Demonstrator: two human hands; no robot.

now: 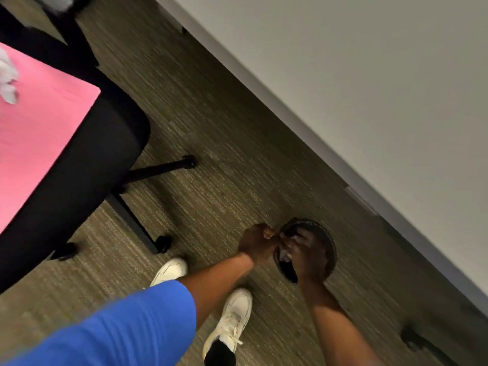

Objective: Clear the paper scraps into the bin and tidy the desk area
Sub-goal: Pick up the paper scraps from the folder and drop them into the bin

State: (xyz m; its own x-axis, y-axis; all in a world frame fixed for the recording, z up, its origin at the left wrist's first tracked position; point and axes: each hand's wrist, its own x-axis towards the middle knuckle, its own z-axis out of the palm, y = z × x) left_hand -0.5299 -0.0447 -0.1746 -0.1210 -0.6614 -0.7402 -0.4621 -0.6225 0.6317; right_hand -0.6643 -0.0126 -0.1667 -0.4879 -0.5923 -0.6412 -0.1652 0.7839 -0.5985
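1. Carpeted floor [211,128]; pink surface [39,122] upper left carrying white paper scraps [8,77].
2. Round black bin [317,244] upright, mouth up, near wall.
3. Left hand [257,243] fisted beside rim; right hand [303,249] over mouth, finger state unclear.

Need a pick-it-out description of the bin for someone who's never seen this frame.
Start at the pale wall running diagonally down the right side, then follow its base to the carpet below. The bin is the small round black one there, under both hands, its dark rim the only circular shape on the floor.
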